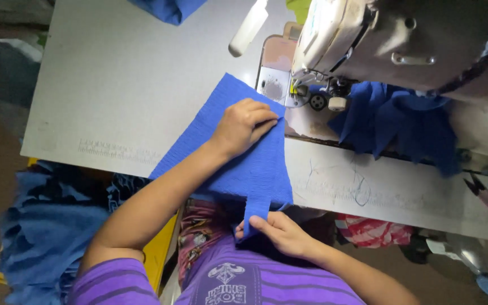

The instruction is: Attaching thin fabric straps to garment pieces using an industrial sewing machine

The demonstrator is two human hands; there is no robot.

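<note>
A blue crinkled fabric piece [221, 141] lies on the white sewing table [114, 85], its far corner next to the presser foot of the sewing machine [379, 39]. My left hand [243, 125] rests flat on the fabric near its right edge, fingers pressing down. My right hand [280, 230] is below the table's front edge, pinching a narrow blue strip [257, 212] that hangs from the fabric.
A bunch of sewn blue pieces [396, 121] lies behind the machine. More blue fabric is piled at lower left [40, 237] and at the table's far edge [168, 8]. Small scissors [484, 195] lie at the right. A white tube [248, 27] lies near the machine.
</note>
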